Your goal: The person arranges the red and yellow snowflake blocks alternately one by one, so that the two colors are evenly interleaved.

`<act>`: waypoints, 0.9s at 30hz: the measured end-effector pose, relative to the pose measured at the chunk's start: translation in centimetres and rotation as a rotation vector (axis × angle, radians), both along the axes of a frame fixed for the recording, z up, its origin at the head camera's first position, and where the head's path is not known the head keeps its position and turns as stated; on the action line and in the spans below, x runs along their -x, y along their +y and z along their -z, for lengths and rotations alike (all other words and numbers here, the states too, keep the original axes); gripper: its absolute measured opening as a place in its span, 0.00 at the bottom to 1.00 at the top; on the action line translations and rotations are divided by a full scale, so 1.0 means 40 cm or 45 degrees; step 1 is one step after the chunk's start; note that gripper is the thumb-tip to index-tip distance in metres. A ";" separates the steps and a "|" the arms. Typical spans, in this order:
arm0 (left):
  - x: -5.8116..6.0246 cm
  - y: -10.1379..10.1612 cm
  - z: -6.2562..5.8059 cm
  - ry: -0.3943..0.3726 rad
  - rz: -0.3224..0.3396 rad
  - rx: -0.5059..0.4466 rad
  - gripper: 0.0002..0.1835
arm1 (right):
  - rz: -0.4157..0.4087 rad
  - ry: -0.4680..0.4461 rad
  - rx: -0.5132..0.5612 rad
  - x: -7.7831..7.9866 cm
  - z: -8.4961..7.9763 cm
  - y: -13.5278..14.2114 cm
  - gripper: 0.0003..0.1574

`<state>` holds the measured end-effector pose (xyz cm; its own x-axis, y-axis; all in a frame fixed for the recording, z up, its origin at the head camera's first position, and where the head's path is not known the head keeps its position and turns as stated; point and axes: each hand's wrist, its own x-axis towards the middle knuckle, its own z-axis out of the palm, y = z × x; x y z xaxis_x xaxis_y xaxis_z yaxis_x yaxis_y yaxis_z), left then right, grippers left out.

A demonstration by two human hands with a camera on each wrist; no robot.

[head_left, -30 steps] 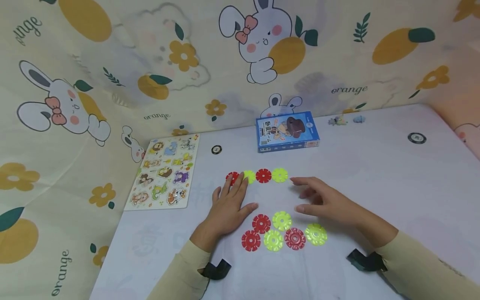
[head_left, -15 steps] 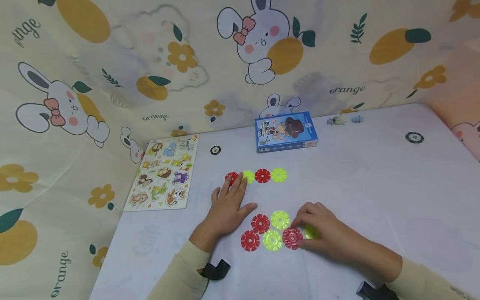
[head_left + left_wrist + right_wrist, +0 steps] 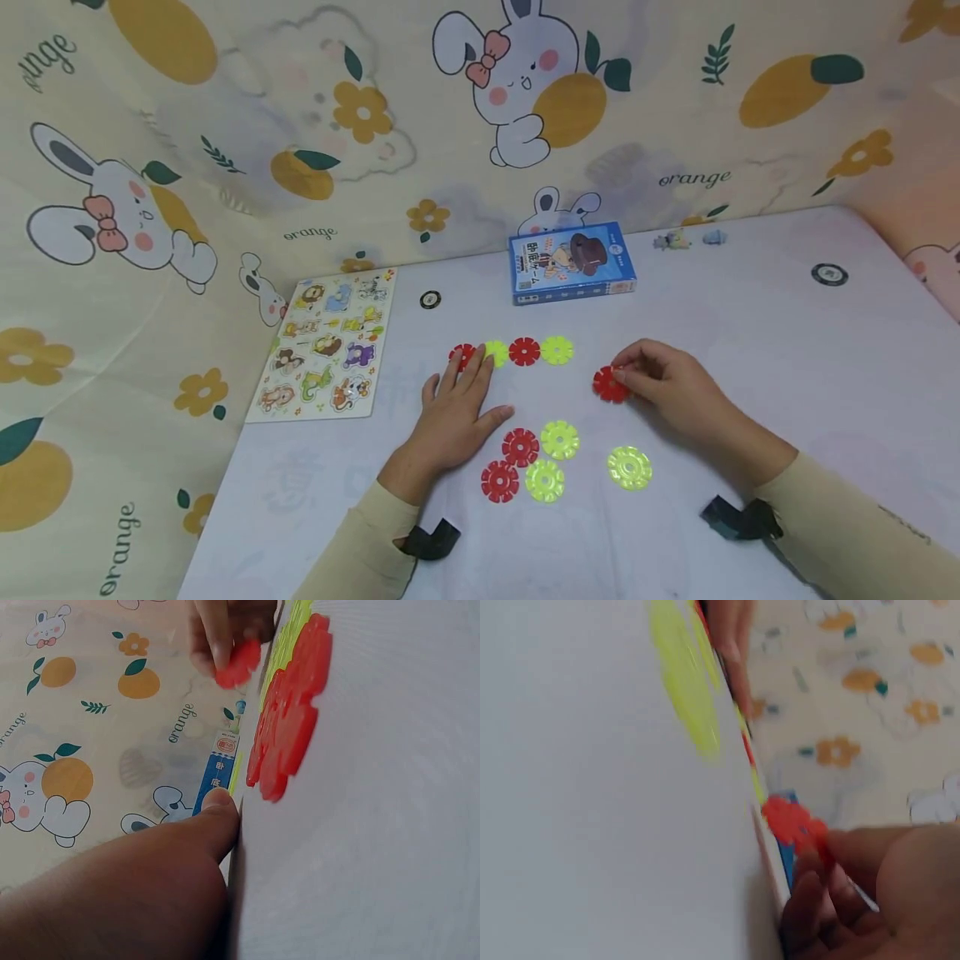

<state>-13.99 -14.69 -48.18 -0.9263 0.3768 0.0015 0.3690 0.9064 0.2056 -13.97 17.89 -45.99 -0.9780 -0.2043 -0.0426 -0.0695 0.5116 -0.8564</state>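
Observation:
My right hand (image 3: 671,383) pinches a red snowflake building disc (image 3: 609,385) between thumb and fingers. In the right wrist view this red disc (image 3: 791,823) shows raised off the white table. Left of it at the back, a row of alternating red and yellow-green discs ends at a yellow-green disc (image 3: 557,350). My left hand (image 3: 457,421) lies with fingers straight, its fingertips on the row's left end, partly hiding the red disc (image 3: 461,356) there. Nearer me lie two red discs (image 3: 500,481) and two yellow-green discs (image 3: 545,481) grouped together, with another yellow-green disc (image 3: 630,467) apart on the right.
A blue game box (image 3: 572,263) stands at the back against the patterned cloth. An animal puzzle board (image 3: 322,346) lies at left. Two black round chips, one left (image 3: 431,300) and one right (image 3: 829,274), and small figurines (image 3: 672,240) also lie on the table.
My right hand reached down to the near group, took its red disc and carried it up and away toward the row. My left hand has stayed in place.

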 end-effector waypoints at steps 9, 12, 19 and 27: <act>0.000 0.000 -0.001 -0.004 -0.006 0.004 0.46 | 0.230 0.108 -0.131 0.069 0.016 0.047 0.21; 0.000 0.001 0.000 -0.013 -0.001 0.001 0.46 | 0.124 0.166 -0.303 0.053 0.012 0.044 0.27; 0.000 0.004 0.001 -0.006 -0.003 0.007 0.47 | -0.196 0.269 -0.718 0.028 0.006 0.008 0.48; 0.000 0.003 0.001 -0.001 -0.006 0.017 0.46 | -0.256 0.301 -0.815 0.030 0.008 -0.029 0.52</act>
